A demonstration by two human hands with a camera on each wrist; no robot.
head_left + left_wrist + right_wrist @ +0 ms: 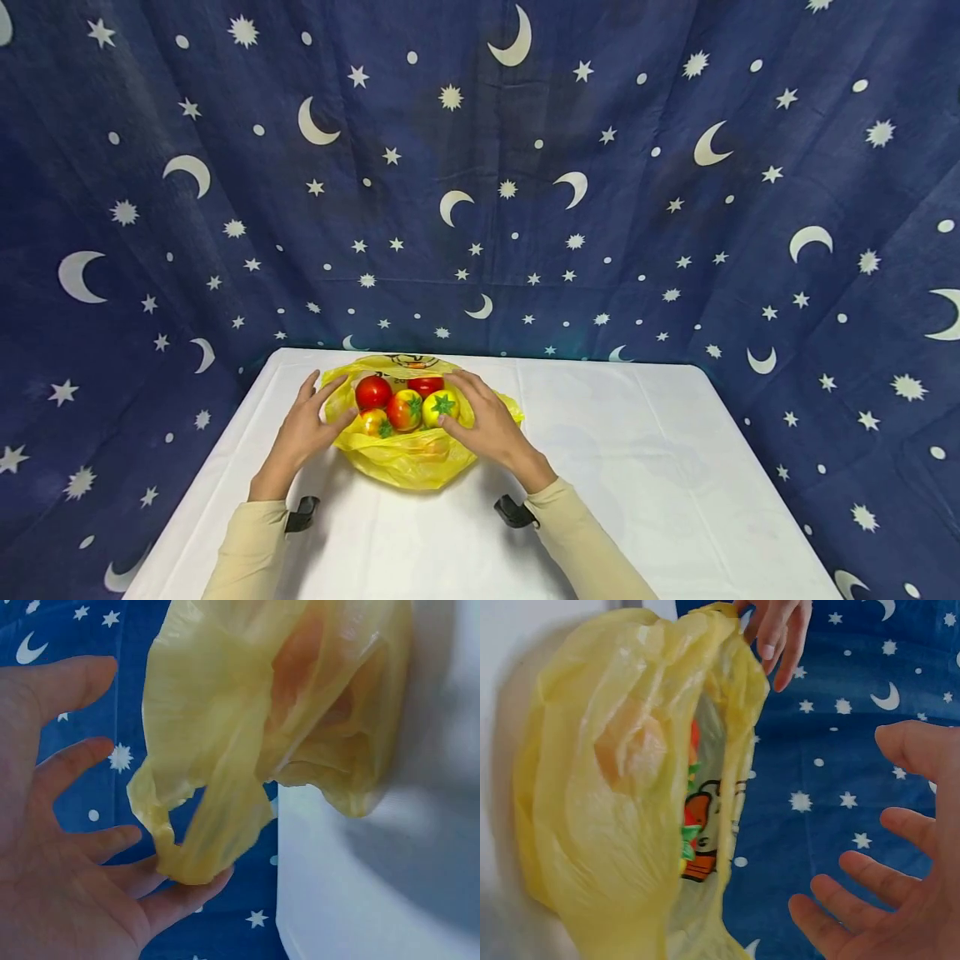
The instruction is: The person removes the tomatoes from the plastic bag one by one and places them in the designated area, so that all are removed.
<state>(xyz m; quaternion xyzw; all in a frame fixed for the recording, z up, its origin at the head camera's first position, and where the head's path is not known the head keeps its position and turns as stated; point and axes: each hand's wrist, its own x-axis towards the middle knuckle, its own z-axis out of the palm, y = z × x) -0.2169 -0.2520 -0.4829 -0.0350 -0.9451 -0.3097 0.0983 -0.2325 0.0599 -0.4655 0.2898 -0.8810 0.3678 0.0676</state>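
Observation:
A yellow plastic bag [405, 471] stands on the table with its mouth spread wide. Several tomatoes show inside: a red tomato [372, 391], a red-and-yellow tomato [402, 412] and a yellow tomato [435, 406] among them. At the bag's left side is my left hand [307, 429], fingers spread; in the left wrist view, a handle loop of the bag [199, 862] lies against its lower fingers, which do not curl round it. My right hand [491, 425] hovers by the right rim with fingers apart. The right wrist view shows that hand [900, 885] holding nothing.
A white cloth covers the table [637, 483]. Behind and on both sides hangs a dark blue curtain [480, 225] with moons and stars. A black strap mount sits at each wrist, the left mount [303, 514] and the right mount [514, 511].

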